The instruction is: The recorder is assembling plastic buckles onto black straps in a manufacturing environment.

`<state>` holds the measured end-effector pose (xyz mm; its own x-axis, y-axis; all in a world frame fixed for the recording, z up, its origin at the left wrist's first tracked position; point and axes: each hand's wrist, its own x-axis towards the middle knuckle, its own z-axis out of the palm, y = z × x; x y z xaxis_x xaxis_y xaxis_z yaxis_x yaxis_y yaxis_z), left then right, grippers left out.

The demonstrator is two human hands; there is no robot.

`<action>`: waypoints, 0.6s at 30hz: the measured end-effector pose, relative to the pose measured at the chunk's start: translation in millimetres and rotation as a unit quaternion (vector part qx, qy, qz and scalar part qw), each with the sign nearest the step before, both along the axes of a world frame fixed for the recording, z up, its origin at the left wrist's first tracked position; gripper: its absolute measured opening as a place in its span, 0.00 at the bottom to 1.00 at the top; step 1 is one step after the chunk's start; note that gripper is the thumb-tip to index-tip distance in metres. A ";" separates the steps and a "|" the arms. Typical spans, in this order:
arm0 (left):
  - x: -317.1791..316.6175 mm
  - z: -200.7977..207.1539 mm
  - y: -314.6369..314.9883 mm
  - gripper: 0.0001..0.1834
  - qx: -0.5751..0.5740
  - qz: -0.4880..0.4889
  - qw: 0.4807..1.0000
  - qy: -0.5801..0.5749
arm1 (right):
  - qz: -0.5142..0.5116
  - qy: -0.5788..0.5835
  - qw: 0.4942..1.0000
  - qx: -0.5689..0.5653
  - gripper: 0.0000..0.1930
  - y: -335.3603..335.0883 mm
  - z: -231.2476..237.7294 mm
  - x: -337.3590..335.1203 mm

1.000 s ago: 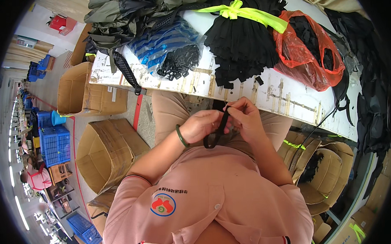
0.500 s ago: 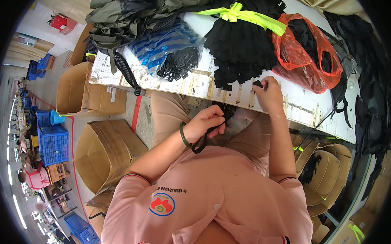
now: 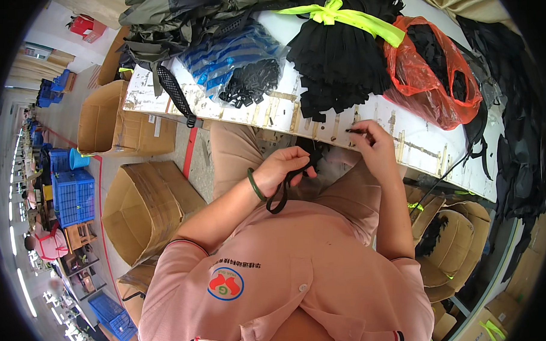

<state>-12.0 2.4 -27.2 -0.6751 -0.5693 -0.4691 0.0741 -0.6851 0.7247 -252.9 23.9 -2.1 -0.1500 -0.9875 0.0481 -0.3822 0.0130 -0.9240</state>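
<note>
My left hand [image 3: 283, 167] is closed round a black strap [image 3: 278, 201], which hangs in a loop below the fingers; more black material shows just beyond the fingertips, over my lap. Close to the table's front edge, my right hand [image 3: 377, 150] pinches a small dark piece [image 3: 356, 131] between thumb and fingers, too small to name. Beyond it on the table lies a thick bundle of black straps [image 3: 335, 66], tied with a neon yellow band [image 3: 346, 17]. To its left, small black buckles [image 3: 252, 82] lie in a heap on a clear plastic bag.
A red plastic bag [image 3: 427, 96] holding black pieces sits right of the bundle on the worn white table [image 3: 422, 142]. Dark fabric [image 3: 183, 23] is piled far left. Cardboard boxes [image 3: 145, 214] stand on the floor at left, another box [image 3: 453, 248] at right.
My right hand has drawn slightly back from the strap bundle with the small dark piece between its fingers. The left hand keeps its grip on the strap and has barely shifted.
</note>
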 end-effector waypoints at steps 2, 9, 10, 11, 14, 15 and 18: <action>-1.4 -1.9 -0.4 0.07 0.014 0.006 1.000 -0.013 | 0.058 0.034 0.997 -0.040 0.05 5.3 12.3 7.1; -11.1 -4.3 3.1 0.07 -0.015 -0.019 0.998 -0.063 | 0.210 0.235 0.948 -0.045 0.06 18.3 16.1 35.8; -12.0 -5.1 3.9 0.08 -0.025 -0.025 0.997 -0.072 | 0.211 0.234 0.948 -0.045 0.06 18.8 10.1 36.2; -12.4 -6.0 4.7 0.08 -0.035 -0.032 0.996 -0.081 | 0.218 0.261 0.939 -0.048 0.06 19.2 2.6 36.1; -11.3 -13.0 7.0 0.08 -0.034 -0.037 0.995 -0.089 | 0.230 0.286 0.929 -0.053 0.05 19.3 -2.6 37.2; -10.5 -14.5 7.5 0.08 -0.033 -0.037 0.995 -0.089 | 0.234 0.285 0.928 -0.056 0.05 19.3 -3.2 37.7; -9.5 -15.7 8.8 0.07 -0.032 -0.038 0.994 -0.095 | 0.244 0.281 0.927 -0.054 0.05 19.4 -8.0 39.2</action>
<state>-21.5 11.2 -42.9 -0.6191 -0.5533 -0.5573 -0.1187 -0.6356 0.7629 -213.6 43.3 -10.2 0.3921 -0.9160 0.0848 -0.7390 -0.3685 -0.5640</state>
